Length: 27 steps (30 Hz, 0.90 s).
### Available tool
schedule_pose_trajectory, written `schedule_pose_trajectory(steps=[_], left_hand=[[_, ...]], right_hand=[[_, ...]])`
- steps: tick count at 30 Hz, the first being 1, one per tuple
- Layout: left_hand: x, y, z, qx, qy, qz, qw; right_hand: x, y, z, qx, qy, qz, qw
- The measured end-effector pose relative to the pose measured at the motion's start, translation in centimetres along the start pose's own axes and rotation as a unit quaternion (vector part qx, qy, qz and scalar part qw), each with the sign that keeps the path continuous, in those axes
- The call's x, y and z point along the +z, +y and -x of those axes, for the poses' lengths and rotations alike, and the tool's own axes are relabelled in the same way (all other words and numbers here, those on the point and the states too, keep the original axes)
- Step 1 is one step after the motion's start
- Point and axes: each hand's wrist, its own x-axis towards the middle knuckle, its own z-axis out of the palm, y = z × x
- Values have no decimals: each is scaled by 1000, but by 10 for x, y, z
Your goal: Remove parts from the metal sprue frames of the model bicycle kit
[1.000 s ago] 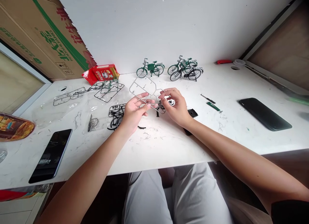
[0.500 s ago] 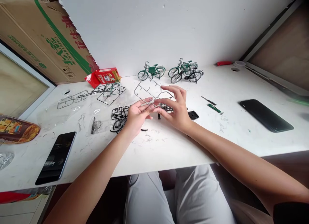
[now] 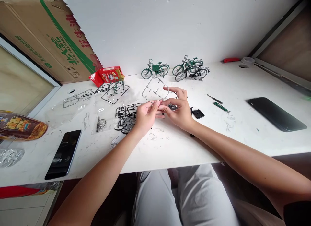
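Both hands meet over the white table (image 3: 155, 148). My left hand (image 3: 147, 115) pinches the near edge of a thin grey plastic parts frame (image 3: 151, 90), thumb on top. My right hand (image 3: 179, 111) grips the same frame at its right side, thumb and fingers close to the left fingertips. The frame is tilted up above the table. Black parts frames with small wheels (image 3: 127, 119) lie left of and beneath my left hand. A small black square part (image 3: 198, 113) lies right of my right hand.
Behind stand a green model bicycle (image 3: 155, 69) and more bicycles (image 3: 191, 69). At left are a red box (image 3: 110, 75), dark parts frames (image 3: 115, 92), a phone (image 3: 63, 154) and a bottle (image 3: 23, 126). At right are green-handled tools (image 3: 220, 106) and a black phone (image 3: 277, 114).
The view has shifted slightly. The grey frame is turned more upright, and my hands have drawn closer together at its near corner.
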Motion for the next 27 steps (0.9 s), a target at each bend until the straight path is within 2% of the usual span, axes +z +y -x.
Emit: schedule_pose_trajectory(steps=[4,16,27], left_hand=[[2,-5,-1,7,-20,9,1000],[6,0,4,-22,-23,50,998],[4,5,3,-35,21,42,998]], right_hand=[[-1,-2,1,28,-7,-23,999],[1,-7,3,25,-14,-91,995],[-3,-6,-3,-30,-17,-6,999]])
